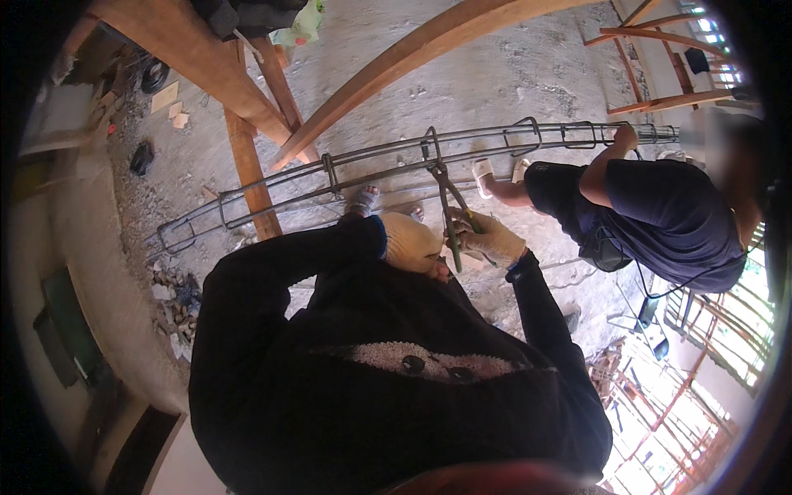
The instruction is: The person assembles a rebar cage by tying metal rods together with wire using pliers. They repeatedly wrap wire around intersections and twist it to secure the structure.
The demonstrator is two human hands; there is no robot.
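Note:
A long cage of steel reinforcing bars with square stirrups stretches across the view in front of me. My right hand, in a cream glove, grips the handles of a pair of end-cutting pincers. Their jaws meet the cage at a stirrup near its middle. Close to my chest, my left hand wears a similar glove with bare fingertips. Its fingers are curled together beside the lower handle of the pincers; anything inside them is hidden.
A co-worker in dark clothes bends at the right, one hand on the cage. Wooden beams cross in front, and a post stands beneath the cage. Rubble lies at the left on the rough concrete floor.

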